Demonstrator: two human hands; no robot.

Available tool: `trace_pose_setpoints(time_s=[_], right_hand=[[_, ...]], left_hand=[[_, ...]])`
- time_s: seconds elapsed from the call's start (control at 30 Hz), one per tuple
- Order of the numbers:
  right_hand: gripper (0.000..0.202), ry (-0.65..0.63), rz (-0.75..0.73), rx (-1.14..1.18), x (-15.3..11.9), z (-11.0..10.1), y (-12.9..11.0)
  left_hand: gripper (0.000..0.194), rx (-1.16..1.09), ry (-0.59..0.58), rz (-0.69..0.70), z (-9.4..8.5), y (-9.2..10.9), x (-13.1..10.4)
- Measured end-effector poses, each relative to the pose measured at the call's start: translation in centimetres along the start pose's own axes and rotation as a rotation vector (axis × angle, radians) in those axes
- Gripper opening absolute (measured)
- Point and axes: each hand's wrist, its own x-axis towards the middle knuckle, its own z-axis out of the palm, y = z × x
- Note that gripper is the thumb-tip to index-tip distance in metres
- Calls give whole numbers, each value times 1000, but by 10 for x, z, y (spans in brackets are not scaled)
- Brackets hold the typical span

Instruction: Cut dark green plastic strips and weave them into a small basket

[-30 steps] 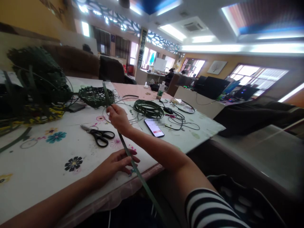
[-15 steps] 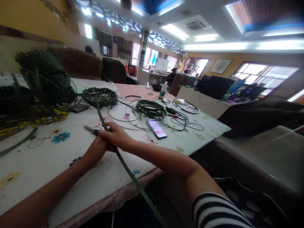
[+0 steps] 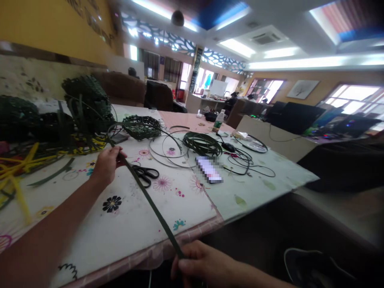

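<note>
Head — left hand (image 3: 105,165), right hand (image 3: 199,262), gripping strip (image 3: 151,201)

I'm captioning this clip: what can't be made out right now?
In the head view:
Green strip: near end lost at the right hand and bottom edge.
Scissors: blades mostly hidden behind the strip and left hand.
Phone: screen masked by pixelation.
Wall lettering: blurred, cut off by the top edge.

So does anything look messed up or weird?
I see nothing spilled or broken. Two odd things: blocky squares cover most of the phone and run past its edge, and the dark cord near the mouse lies in messy loops, unlike the rounder green coil. The green strip between left hand and right hand shows no tear.
</note>
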Motion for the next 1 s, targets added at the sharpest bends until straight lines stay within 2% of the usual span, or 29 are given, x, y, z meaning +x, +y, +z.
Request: trace_pose_setpoints(time_s=[0.07,0.17,0.27,0.37,0.43,0.53,0.6,0.67,0.73,0.83,0.9,1.0], right_hand=[[54,9,-34,-17,-4,-1,-2],[52,53,-154,68,-3,0,-28],[46,126,-305,140,10,3,-71],[36,184,-478,79,38,2,-117],[31,210,-619,59,65,-1,-146],[24,240,-764,98,108,-6,-188],[27,319,-800,66,133,-10,-215],[31,428,-785,55,154,-17,-240],[33,491,-757,63,169,-26,-257],[26,514,-659,56,180,-40,-257],[22,490,-588,39,178,-43,-236],[29,421,-538,19,162,-30,-180]], left_hand=[[16,-39,5,-16,-8,4,6],[35,-84,-117,-105,-9,8,0],[56,-104,-286,-159,2,5,-19],[67,-102,-573,-147,16,-4,-45],[64,-27,-769,-142,25,-11,-65],[45,101,-1049,-201,35,-18,-96],[41,163,-1196,-235,40,-20,-114],[37,164,-1288,-249,43,-20,-126],[38,137,-1283,-276,44,-19,-130],[44,69,-1079,-305,42,-19,-119],[45,25,-902,-268,38,-20,-104],[47,27,-687,-193,32,-19,-80]])
